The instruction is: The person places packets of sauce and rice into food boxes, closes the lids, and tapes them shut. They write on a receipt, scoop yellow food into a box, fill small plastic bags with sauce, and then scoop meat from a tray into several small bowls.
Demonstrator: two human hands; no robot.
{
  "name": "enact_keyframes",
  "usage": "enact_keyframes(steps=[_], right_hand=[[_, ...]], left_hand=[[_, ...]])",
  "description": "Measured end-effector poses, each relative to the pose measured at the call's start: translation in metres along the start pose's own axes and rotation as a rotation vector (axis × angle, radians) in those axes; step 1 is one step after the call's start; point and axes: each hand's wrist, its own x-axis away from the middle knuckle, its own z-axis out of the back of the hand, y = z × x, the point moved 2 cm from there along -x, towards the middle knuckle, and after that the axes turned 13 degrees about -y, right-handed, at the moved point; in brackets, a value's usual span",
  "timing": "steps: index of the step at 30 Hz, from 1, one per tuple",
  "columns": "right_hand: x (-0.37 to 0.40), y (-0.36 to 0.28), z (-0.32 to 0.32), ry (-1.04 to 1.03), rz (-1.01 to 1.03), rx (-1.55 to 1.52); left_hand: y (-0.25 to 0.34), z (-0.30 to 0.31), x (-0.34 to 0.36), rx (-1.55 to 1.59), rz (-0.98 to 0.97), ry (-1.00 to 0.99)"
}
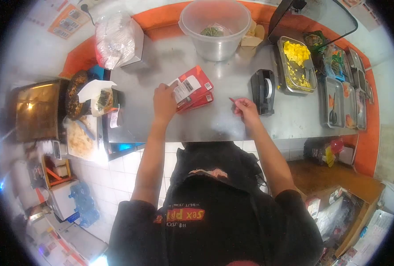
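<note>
My left hand is closed at the left edge of a red cardboard box, its fingers by a printed white paper slip lying on the box. A second red box lies partly under the first. To the right, my right hand is held in a pinch above the steel table; a small reddish tip shows at its fingers, too small to name. Just beyond that hand stands a black tape dispenser with a roll of tape in it.
At the back stands a clear plastic tub with green leaves inside. A tray of yellow food is at the right, beside several metal trays. Plastic-wrapped packs sit back left; an open food carton stands left.
</note>
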Motion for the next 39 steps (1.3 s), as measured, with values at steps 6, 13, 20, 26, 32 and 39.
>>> enact_keyframes(steps=[6, 13, 20, 26, 32, 39], right_hand=[[-0.034, -0.096, -0.076, -0.083, 0.12, 0.436], [-0.112, -0.112, -0.143, -0.37, 0.061, 1.054], [-0.121, -0.111, -0.124, -0.128, -0.072, 1.333], [-0.076, -0.073, -0.082, 0.215, 0.17, 0.891], [0.089, -0.158, -0.04, 0.333, 0.252, 0.155], [0.188, -0.149, 0.275, 1.317, 0.353, 0.253]], left_hand=[[0.01, -0.002, 0.003, -0.221, -0.313, 0.058], [0.007, -0.007, 0.001, -0.07, -0.3, 0.066], [0.024, -0.008, -0.014, -0.08, -0.263, 0.21], [0.034, -0.012, -0.039, 0.11, 0.03, 0.039], [-0.008, -0.023, -0.047, 0.245, -0.362, -0.013], [0.009, -0.007, -0.038, 0.121, -0.179, -0.342]])
